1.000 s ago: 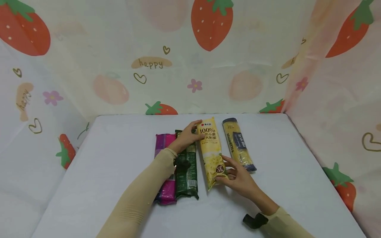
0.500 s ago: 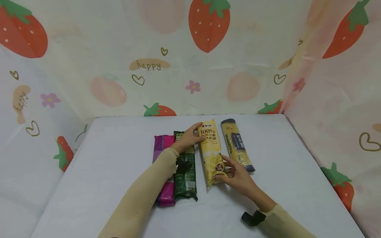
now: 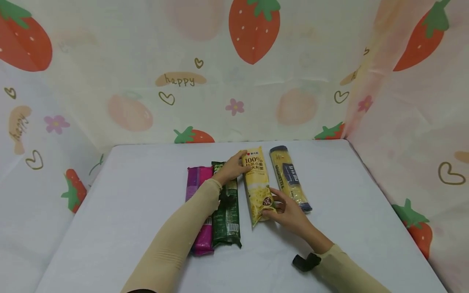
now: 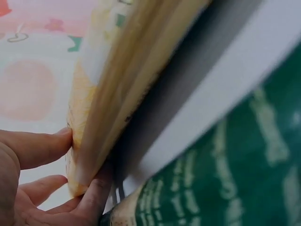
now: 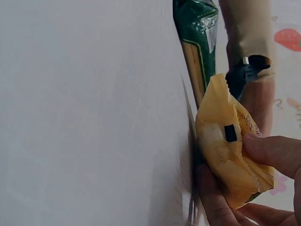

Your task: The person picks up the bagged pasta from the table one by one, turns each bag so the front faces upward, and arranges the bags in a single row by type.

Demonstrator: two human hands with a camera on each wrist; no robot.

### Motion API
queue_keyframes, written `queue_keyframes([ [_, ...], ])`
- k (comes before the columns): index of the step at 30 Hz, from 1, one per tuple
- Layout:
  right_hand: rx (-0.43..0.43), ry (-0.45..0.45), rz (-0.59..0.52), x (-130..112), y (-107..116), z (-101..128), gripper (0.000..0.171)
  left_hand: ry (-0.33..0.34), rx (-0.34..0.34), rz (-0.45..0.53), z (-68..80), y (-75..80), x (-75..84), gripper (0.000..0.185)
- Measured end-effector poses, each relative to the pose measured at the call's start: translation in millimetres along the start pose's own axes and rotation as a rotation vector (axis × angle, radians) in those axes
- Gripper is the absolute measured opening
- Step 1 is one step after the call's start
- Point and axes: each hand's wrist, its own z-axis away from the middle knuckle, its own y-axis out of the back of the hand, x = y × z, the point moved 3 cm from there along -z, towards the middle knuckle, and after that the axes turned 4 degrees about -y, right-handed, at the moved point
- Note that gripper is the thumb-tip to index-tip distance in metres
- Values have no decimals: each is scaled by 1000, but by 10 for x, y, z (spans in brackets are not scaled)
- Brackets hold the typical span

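Both hands hold a yellow pasta pack (image 3: 256, 179) in the middle of the table. My left hand (image 3: 231, 167) grips its far end at the left edge, thumb on the front. My right hand (image 3: 287, 211) pinches its near right corner, thumb on the front and fingers below, as the right wrist view also shows at the crimped end (image 5: 225, 141). In the left wrist view, the pack's side and a dark shadow beneath it show. Left of it lie a green pack (image 3: 226, 219) and a magenta pack (image 3: 203, 240), partly hidden by the left arm. A spaghetti pack (image 3: 290, 177) lies to the right.
A white cloth covers the table (image 3: 146, 195). Strawberry-printed curtains (image 3: 253, 81) stand behind it and on both sides. A black wrist camera (image 3: 306, 262) sits on the right sleeve, close above the table.
The yellow pack's near end has shifted slightly upward in the head view, and my right hand has moved with it. Both hands keep their hold. The head view has drifted a little.
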Motion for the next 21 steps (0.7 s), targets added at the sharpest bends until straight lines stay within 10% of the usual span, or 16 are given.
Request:
queue_keyframes([
  [21,56,-13,241,-42,-38,0,84,4,-24,-235,-13,-6,59,65],
])
